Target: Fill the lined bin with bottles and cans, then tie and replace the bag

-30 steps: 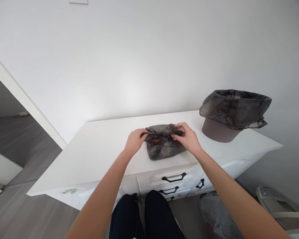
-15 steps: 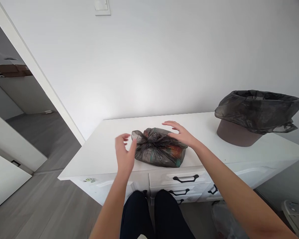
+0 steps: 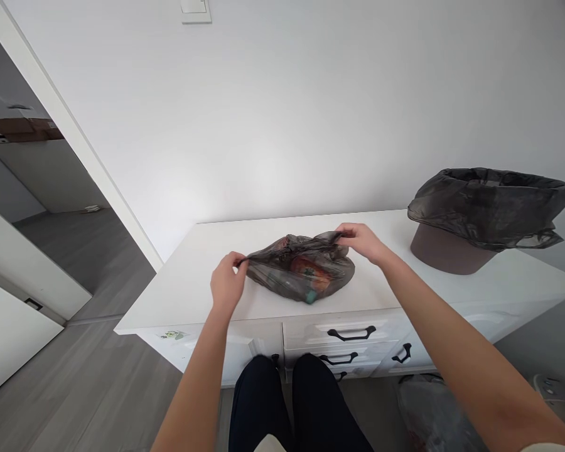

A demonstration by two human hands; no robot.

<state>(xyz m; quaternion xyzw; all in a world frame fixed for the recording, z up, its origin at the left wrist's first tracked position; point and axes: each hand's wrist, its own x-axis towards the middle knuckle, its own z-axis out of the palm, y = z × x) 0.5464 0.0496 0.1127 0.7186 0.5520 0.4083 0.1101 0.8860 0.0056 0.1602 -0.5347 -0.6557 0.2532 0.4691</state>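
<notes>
A thin black, see-through garbage bag (image 3: 282, 279) with rubbish inside lies on the white cabinet top (image 3: 198, 282) in front of me. Orange-red and teal wrappings show through the plastic. My left hand (image 3: 228, 282) pinches the bag's left end between thumb and fingers. At the upper right, my right hand (image 3: 360, 242) is closed on another part of the bag's edge. Between the two hands the plastic is stretched sideways.
A brown bin (image 3: 447, 250) lined with a black bag (image 3: 494, 213) stands on the cabinet's right side. Drawers with black handles (image 3: 351, 333) are below the top. A clear plastic bag (image 3: 428, 408) sits on the floor at lower right. An open doorway is at left.
Both hands were open beside the knotted-looking bag. Now each has taken hold of its plastic, and the bag's top is drawn out sideways.
</notes>
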